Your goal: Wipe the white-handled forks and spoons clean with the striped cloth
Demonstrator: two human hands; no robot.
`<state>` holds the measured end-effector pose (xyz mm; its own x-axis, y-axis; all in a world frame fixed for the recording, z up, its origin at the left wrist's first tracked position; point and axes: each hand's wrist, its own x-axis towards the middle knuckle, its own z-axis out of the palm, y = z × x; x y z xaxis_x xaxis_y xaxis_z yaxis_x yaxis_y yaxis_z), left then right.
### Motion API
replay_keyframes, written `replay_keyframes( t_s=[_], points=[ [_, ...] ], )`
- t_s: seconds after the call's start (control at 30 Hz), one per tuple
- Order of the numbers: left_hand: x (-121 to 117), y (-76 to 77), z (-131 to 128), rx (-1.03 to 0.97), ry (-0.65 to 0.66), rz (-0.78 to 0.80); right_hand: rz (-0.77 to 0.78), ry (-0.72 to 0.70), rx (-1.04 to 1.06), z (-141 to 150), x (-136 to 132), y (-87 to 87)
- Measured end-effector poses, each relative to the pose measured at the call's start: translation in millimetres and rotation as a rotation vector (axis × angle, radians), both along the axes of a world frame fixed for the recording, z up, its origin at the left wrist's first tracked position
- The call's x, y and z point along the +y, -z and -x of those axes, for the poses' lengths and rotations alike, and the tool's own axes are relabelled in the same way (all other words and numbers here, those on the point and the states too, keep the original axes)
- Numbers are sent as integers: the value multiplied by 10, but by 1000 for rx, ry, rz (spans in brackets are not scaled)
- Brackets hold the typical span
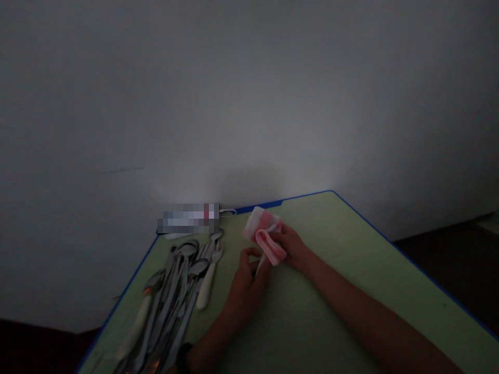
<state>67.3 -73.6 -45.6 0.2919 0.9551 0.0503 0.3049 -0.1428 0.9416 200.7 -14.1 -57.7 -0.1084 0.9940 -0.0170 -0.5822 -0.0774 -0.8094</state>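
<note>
one pink-white cloth (267,240) | clamped in right hand (293,248) | left hand (250,274) just below, pinching pale handle (261,263)

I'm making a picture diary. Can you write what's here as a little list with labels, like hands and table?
Right hand: holding a folded pink-and-white cloth
Left hand: pinching a thin pale piece next to the cloth, too dim to name
Cutlery pile: spoons and other metal pieces, left of the hands
Fork: pale handle, at the pile's right side
Table: light green, blue edge
Far left corner: a blurred-out thing
Light: dim
</note>
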Motion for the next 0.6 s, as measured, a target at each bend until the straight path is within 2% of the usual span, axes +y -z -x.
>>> replay_keyframes(
  t_s=[0.13, 0.33, 0.5, 0.6],
  points=[
    [-2, -50, 3, 93, 22, -33, -10, 75, -10, -9, 57, 42],
    [-37, -85, 3, 271, 100, -125, -81, 138, -133, -42, 96, 30],
    [-76, -76, -3, 293, 153, -94, -126, 119, -317, -50, 86, 73],
    [-76, -74, 1, 260, 143, -77, -127, 109, -385, -47, 94, 86]
  ],
)
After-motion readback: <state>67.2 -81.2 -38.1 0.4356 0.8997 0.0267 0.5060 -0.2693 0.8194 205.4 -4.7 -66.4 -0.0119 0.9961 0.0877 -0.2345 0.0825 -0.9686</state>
